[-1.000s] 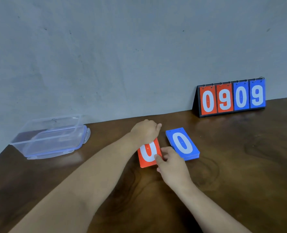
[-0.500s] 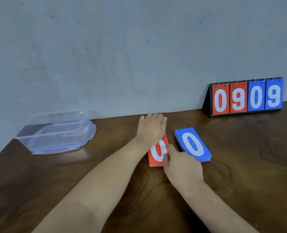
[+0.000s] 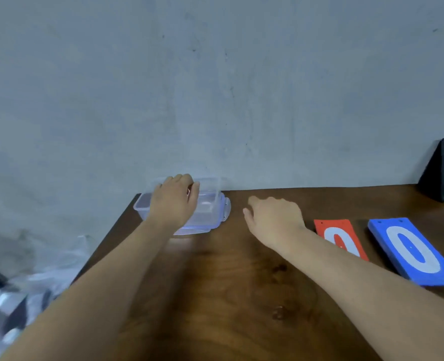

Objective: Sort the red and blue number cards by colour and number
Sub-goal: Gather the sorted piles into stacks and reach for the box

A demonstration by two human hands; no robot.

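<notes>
Resting on top of the clear plastic container point(image 3: 215, 207) at middle left of the frame, the left hand point(image 3: 175, 200) has its fingers curled down over the far rim; whether they actually clamp the rim cannot be told. Right hand point(image 3: 275, 217), at centre, is poised low over the wooden table point(image 3: 228, 295) just right of the container, fingers loosely bent and holding nothing. Red 0 card point(image 3: 333, 227) lies flat at centre right, partly covered by the right forearm. Blue card stack point(image 3: 411, 252), its top face also a white 0, lies just beside it toward the right edge. Scoreboard stand point(image 3: 442, 173), cut off at the upper right edge, shows one red card
</notes>
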